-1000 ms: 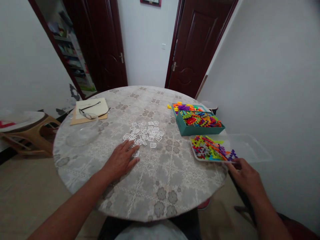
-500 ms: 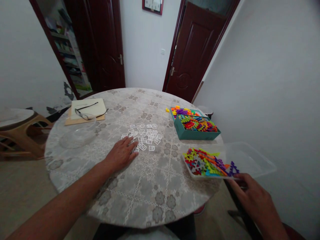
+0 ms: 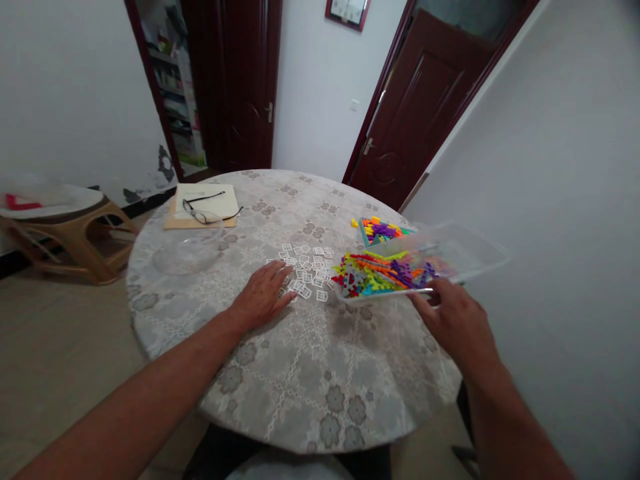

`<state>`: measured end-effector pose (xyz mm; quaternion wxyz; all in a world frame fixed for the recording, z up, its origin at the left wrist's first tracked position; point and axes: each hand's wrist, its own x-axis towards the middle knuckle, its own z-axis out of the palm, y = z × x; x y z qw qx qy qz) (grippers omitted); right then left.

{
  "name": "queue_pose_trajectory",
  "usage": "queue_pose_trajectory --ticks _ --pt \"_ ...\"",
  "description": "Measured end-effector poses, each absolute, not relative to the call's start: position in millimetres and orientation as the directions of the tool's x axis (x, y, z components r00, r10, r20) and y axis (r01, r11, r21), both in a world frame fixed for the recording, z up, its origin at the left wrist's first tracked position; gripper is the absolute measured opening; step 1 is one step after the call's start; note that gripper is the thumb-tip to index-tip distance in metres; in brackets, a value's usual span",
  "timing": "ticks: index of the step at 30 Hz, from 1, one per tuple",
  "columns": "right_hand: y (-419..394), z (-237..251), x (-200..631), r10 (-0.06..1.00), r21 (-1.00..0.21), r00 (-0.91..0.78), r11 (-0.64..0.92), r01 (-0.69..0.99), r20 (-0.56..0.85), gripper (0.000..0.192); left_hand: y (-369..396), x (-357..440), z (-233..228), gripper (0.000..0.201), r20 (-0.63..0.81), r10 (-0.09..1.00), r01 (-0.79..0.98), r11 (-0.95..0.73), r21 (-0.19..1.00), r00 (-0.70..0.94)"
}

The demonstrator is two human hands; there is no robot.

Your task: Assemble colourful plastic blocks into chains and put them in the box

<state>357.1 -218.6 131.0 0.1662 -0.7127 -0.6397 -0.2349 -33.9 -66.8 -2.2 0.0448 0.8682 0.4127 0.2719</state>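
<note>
My right hand (image 3: 453,322) grips the near edge of a clear plastic tray (image 3: 470,252) and holds it tilted above the round table (image 3: 300,360). Colourful plastic building pieces (image 3: 380,273) have slid to the tray's low left end. My left hand (image 3: 263,297) lies flat on the patterned tablecloth, fingertips touching a scatter of small white square grid pieces (image 3: 305,263). Behind the tray a teal box (image 3: 367,230) with more coloured pieces is partly hidden.
A notebook with black glasses (image 3: 203,203) on it lies at the table's far left, with a clear glass bowl (image 3: 187,250) in front of it. A brown plastic stool (image 3: 75,233) stands left of the table. Two dark doors are behind; a white wall runs close on the right.
My right hand has lifted the clear tray off the table's right edge and carried it left and inward, tilting it so the pieces bunch at its left end. My left hand stays on the white pieces.
</note>
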Motion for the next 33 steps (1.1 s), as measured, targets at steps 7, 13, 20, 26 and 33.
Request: queue_pose_trajectory --ticks 7,13,20,26,33 --pt "-127 146 297 0.887 0.266 0.015 -0.154 0.952 0.462 0.035 -66 -34 -7 0.062 0.432 0.775 0.719 -0.611 0.33 0.461" --pt "-93 154 274 0.906 0.354 -0.057 -0.105 0.929 0.419 0.032 -65 -34 -10 0.064 0.473 0.774 0.721 -0.603 0.343 0.422" --pt "-69 163 260 0.922 0.385 -0.045 -0.116 0.916 0.384 0.031 -65 -31 -9 0.064 0.482 0.78 0.74 -0.585 0.332 0.4" --pt "-63 175 256 0.873 0.403 -0.108 -0.107 0.909 0.476 0.021 -65 -30 -10 0.066 0.464 0.791 0.749 -0.573 0.332 0.399" --pt "-56 183 263 0.835 0.364 -0.063 -0.169 0.916 0.546 0.019 -63 -31 -11 0.066 0.466 0.785 0.742 -0.582 0.333 0.407"
